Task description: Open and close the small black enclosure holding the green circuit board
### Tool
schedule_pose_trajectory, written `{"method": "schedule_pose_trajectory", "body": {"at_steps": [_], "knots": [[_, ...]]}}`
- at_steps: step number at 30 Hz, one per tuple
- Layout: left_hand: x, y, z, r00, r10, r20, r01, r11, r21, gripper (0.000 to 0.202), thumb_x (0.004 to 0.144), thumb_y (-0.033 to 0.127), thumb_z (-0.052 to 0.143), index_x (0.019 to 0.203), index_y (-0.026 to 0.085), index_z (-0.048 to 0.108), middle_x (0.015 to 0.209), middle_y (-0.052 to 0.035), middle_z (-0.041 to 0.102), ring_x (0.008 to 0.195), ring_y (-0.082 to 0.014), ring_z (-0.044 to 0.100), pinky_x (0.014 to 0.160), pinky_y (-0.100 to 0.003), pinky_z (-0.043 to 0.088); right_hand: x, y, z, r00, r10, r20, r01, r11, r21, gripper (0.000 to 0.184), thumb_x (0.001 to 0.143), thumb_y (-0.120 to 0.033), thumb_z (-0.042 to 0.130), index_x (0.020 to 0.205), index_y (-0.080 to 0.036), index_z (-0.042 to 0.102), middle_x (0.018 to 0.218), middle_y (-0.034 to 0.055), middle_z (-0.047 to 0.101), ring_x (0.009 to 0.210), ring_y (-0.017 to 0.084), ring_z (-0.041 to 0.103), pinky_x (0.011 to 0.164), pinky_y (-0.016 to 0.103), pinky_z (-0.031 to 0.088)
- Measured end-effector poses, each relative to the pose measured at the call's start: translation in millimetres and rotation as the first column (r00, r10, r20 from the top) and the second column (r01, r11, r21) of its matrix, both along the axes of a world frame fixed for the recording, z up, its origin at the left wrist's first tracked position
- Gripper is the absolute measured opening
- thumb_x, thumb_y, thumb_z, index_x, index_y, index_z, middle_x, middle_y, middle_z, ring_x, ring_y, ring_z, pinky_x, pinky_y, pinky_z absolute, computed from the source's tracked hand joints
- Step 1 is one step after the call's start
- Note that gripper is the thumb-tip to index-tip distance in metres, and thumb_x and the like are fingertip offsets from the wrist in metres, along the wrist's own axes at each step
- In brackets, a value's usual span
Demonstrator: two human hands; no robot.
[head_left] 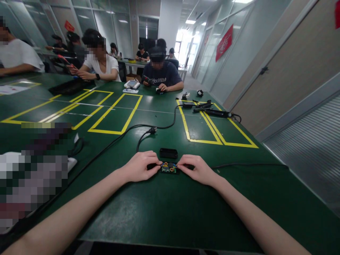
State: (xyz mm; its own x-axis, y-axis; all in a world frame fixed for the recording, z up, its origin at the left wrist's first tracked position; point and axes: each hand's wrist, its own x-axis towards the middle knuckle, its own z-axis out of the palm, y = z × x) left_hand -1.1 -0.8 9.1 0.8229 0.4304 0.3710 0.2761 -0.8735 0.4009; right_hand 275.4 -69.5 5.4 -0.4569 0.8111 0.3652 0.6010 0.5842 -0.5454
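Note:
A small opened device (pixel 169 168) with a green circuit board and coloured parts lies on the green table (pixel 164 212) in front of me. My left hand (pixel 140 166) pinches its left end, fingers curled. My right hand (pixel 196 169) pinches its right end the same way. A black rectangular cover (pixel 168 153) lies just behind the device, apart from both hands. A black cable (pixel 249 164) runs off from the device to the right.
A black power cord with a plug (pixel 152 130) snakes across the table behind my hands. Yellow tape rectangles (pixel 117 117) mark the tabletop. A black tool (pixel 214 112) and small parts lie far right. Several people sit working at the far side.

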Motion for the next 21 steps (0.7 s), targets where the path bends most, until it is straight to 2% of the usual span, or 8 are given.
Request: {"method": "schedule_pose_trajectory", "body": {"at_steps": [4,15,21], "knots": [[-1,0,1.3,1.0,-0.014,-0.023,0.015,1.0,0.014,0.018,0.097,0.02,0.056,0.098,0.019,0.075,0.091,-0.0041,0.07,0.082,-0.0162,0.065,0.071,-0.024,0.05,1,2,1.3,0.997,0.019,-0.075,-0.026,0.995,-0.093,0.029,0.103,-0.037,0.06,0.086,-0.019,0.076,0.084,0.0065,0.073,0.074,0.017,0.067,0.066,0.029,0.052],[-2,0,3.1,0.996,-0.026,-0.09,0.027,1.0,0.014,0.025,0.104,0.025,0.052,0.098,0.018,0.076,0.091,-0.0048,0.069,0.079,-0.0158,0.065,0.071,-0.024,0.05,0,3,8.0,0.994,0.003,-0.107,-0.021,0.984,-0.176,0.04,0.104,-0.048,0.056,0.087,-0.019,0.077,0.088,0.0069,0.073,0.08,0.018,0.068,0.075,0.032,0.054],[0,3,-6.1,0.998,-0.039,0.044,0.045,0.988,-0.148,0.022,0.104,0.025,0.056,0.111,0.016,0.075,0.094,-0.0062,0.072,0.084,-0.0165,0.069,0.077,-0.025,0.052,2,5,3.8,0.995,-0.011,-0.103,-0.008,0.984,-0.18,0.039,0.105,-0.046,0.054,0.086,-0.019,0.074,0.086,0.0055,0.073,0.079,0.018,0.068,0.074,0.03,0.053]]}}
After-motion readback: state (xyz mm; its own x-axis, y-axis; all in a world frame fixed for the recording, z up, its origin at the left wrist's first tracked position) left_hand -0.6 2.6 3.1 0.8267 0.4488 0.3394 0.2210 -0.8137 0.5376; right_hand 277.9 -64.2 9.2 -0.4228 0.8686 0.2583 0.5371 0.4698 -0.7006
